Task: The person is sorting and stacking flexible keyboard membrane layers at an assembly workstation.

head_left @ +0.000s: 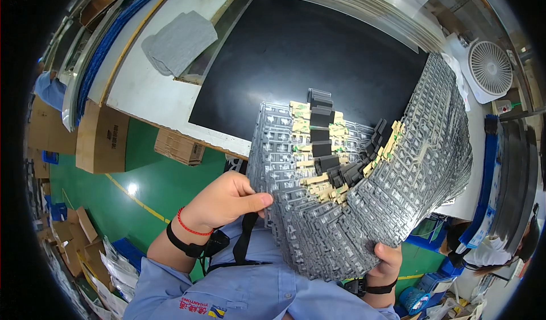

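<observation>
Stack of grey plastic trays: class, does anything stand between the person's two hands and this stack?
No. The left hand pinches the stack of grey plastic trays at its left edge, and the right hand grips its lower right corner. Both touch it directly, with nothing visible between.

A factory floor: green painted floor (159, 178), cardboard boxes (102, 138), stacked grey plastic trays (364, 206), workbench (165, 87).

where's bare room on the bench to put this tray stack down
The black mat is bare across its middle, between the grey cloth on the white tabletop and the fanned tray stack held by left hand and right hand. The fan crowds the right end.
</observation>
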### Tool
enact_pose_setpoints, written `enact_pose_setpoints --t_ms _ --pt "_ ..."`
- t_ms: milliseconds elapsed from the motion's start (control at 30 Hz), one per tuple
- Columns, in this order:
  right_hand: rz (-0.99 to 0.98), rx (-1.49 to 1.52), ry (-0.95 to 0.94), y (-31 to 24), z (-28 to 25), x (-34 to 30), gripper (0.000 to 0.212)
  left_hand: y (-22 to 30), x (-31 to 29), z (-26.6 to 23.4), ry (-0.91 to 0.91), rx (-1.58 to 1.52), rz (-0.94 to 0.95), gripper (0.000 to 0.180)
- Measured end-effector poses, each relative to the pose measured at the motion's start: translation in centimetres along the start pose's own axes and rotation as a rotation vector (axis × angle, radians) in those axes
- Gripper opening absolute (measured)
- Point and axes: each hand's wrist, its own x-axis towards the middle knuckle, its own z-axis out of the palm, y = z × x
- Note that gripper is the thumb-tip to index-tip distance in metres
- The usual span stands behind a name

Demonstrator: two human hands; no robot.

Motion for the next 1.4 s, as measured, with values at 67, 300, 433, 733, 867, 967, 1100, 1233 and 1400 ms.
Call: enact_pose_setpoints --t_ms 67,300,433,733,867,967,1100,1233,1400 --pt "0.021 -0.016 0.011 -0.1 0.1 0.1 0.07 -0.2 0.0 -0.1 -0.007 0.014 -0.001 0.035" --pt "-0.002 0.003 0.033 0.4 1.0 0.3 0.068 -0.7 -0.1 -0.4 -0.006 -0.116 -0.014 0.035" --pt "-0.022 0.064 -0.002 0.1 0.5 0.0 0.069 -0.5 -0.1 -0.3 -0.034 -0.282 -0.061 0.032" --pt "-0.124 -0.002 0.063 -0.1 0.2 -0.4 0.072 -0.6 0.1 -0.2 -0.064 -0.203 0.007 0.026" --pt "0.006 -0.002 0.066 -0.1 0.7 0.1 0.068 0.2 0.1 -0.5 -0.022 -0.258 -0.003 0.03" --pt "0.024 0.027 0.103 0.5 1.6 0.6 0.066 0.1 0.3 -0.5 0.014 -0.165 -0.013 0.029" --pt "-0.002 0.074 0.114 0.5 1.6 0.5 0.067 -0.5 0.3 -0.6 0.002 -0.124 0.003 0.026" --pt "-0.043 0.069 0.08 0.2 0.7 0.1 0.069 0.2 0.1 0.1 0.026 -0.107 -0.033 0.024" --pt "-0.049 0.063 0.102 0.1 0.8 0.0 0.071 0.5 0.2 0.1 0.096 -0.344 -0.047 0.028"
